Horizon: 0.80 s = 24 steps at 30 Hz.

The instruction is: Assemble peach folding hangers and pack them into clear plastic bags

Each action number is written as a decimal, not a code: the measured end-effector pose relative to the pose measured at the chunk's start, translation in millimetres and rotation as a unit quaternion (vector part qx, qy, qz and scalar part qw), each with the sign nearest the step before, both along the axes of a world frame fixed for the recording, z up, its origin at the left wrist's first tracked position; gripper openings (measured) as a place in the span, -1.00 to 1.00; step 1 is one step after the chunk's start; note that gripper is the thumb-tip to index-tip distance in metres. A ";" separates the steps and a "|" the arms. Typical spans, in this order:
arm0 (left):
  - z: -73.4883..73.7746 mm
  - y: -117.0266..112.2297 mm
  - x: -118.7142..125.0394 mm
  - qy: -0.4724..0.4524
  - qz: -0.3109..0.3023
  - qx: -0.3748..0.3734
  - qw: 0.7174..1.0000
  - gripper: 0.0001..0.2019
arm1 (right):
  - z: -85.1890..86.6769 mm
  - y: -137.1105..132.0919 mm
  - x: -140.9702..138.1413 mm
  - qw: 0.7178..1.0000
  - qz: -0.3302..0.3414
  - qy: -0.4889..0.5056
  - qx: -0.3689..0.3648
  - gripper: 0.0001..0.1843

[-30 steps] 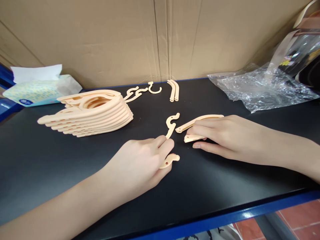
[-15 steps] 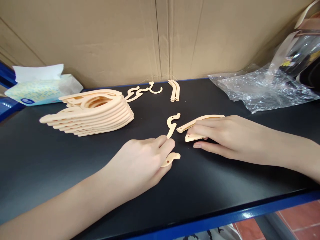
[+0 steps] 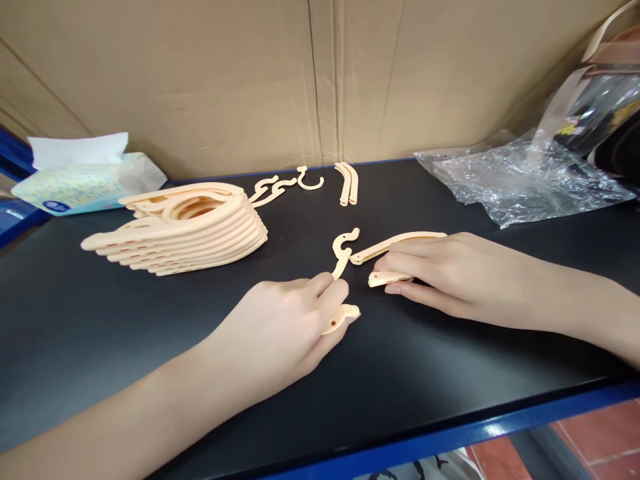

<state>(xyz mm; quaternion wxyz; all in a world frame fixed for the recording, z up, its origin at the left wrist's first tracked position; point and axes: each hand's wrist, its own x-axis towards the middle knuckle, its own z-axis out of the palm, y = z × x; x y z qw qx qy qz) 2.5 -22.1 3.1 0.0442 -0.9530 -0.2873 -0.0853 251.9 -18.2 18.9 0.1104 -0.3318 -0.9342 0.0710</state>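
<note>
My left hand [image 3: 290,327] is closed on a cream plastic hanger hook [image 3: 341,320]; only its end with a small hole shows, the thumb along its underside. Just beyond those fingers a second hook [image 3: 342,248] lies on the table, its lower end hidden by the hand. My right hand [image 3: 460,273] pinches a cream hanger arm [image 3: 387,278] between thumb and fingers, with most of its length covered. Another curved hanger arm [image 3: 395,245] rests right behind the right fingers; whether they touch it I cannot tell. A gap separates the two held pieces.
A stack of cream folding hangers [image 3: 200,230] stands at the left, near a tissue pack [image 3: 90,183]. Several loose hooks [image 3: 310,180] and two arms [image 3: 350,183] lie at the back. Clear plastic wrapping [image 3: 520,177] and a transparent bag [image 3: 590,107] occupy the right back.
My left thumb has come up against the end of the hook. My right thumb and the arm it holds have shifted very slightly left. The loose parts stay where they were.
</note>
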 end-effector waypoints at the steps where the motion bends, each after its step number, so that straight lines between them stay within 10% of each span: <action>1: 0.1 -0.1 -0.1 -0.001 0.000 0.002 1.000 -0.76 | 1.1 -0.4 -0.3 1.000 -0.002 -0.002 -0.005 -0.74; 24: 3.2 -4.6 0.9 -0.109 -0.043 -0.121 0.986 -0.85 | 13.0 -16.1 -12.4 0.984 0.120 0.121 -0.047 -0.85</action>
